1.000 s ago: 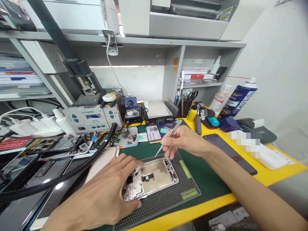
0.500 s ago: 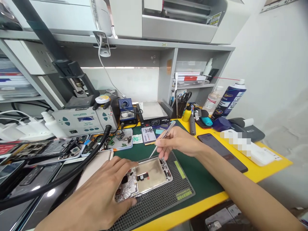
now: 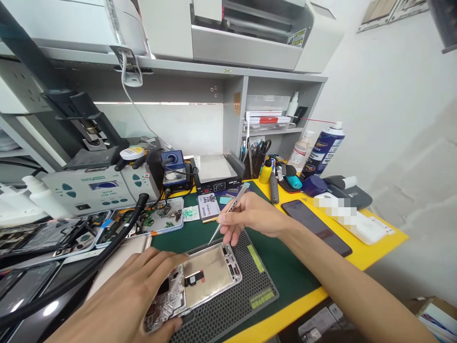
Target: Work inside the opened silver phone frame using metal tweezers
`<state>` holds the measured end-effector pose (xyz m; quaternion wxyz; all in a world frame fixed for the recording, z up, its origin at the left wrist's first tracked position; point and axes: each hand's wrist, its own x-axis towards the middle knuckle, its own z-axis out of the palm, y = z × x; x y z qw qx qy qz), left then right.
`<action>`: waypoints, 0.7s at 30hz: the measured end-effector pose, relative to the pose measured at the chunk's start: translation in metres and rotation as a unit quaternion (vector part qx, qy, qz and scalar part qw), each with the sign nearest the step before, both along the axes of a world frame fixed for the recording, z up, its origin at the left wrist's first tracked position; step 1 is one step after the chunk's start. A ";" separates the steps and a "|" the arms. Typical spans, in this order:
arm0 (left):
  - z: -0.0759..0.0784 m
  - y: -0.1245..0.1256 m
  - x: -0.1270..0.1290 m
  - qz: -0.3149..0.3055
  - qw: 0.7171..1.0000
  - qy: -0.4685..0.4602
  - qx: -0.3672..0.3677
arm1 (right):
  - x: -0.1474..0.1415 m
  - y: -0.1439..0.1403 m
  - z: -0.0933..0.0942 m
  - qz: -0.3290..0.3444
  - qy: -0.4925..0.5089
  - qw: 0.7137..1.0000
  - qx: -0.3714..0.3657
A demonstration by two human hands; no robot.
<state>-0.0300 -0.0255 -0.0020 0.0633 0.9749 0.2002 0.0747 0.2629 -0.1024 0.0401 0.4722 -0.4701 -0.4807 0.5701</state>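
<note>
Currently working with two hands: clamping one opened phone frame [image 3: 210, 275] across its two long edges between the thumb and fingers of the left hand [image 3: 130, 288], and pinching one pair of metal tweezers [image 3: 237, 200] between the thumb and fingertips of the right hand [image 3: 248, 216]. Resting the frame on one black honeycomb mat [image 3: 253, 281], over one green mat [image 3: 289, 274]. Showing inside the frame one gold-coloured plate [image 3: 219, 259] and one black ribbon piece [image 3: 194, 277]. Showing beyond the right forearm [image 3: 332, 281] one dark phone [image 3: 316, 226] and one white box [image 3: 360, 226], and farther back one yellow bottle [image 3: 265, 172], one clear bottle [image 3: 302, 151] and one blue spray can [image 3: 323, 150].

Covering part of the frame's left end with the left hand, hiding some of the honeycomb mat too. Cutting off the right forearm at the lower edge of view. Masking part of the white box with pale squares. Being unable to tell at the tweezer tip whether touching the frame's far edge or just above it.

Slanting the frame's long axis from lower left to upper right, pointing the uncovered end rightward and away from the body, gold side facing up. Angling the tweezers down and leftward, tip toward that far edge.
</note>
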 end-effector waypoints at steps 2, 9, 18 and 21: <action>0.000 0.001 -0.001 0.002 1.000 0.004 -0.004 | 0.000 0.000 0.000 0.001 0.001 1.000 0.001; -0.003 0.001 -0.006 0.028 0.998 0.028 -0.058 | 0.004 0.002 -0.003 0.013 0.000 1.000 0.012; 0.034 -0.014 0.015 0.039 0.987 0.096 -0.121 | 0.005 0.002 -0.005 0.015 -0.006 1.000 0.016; 0.041 -0.018 0.019 0.038 0.988 0.102 -0.114 | 0.004 0.001 -0.004 0.009 -0.006 1.000 0.012</action>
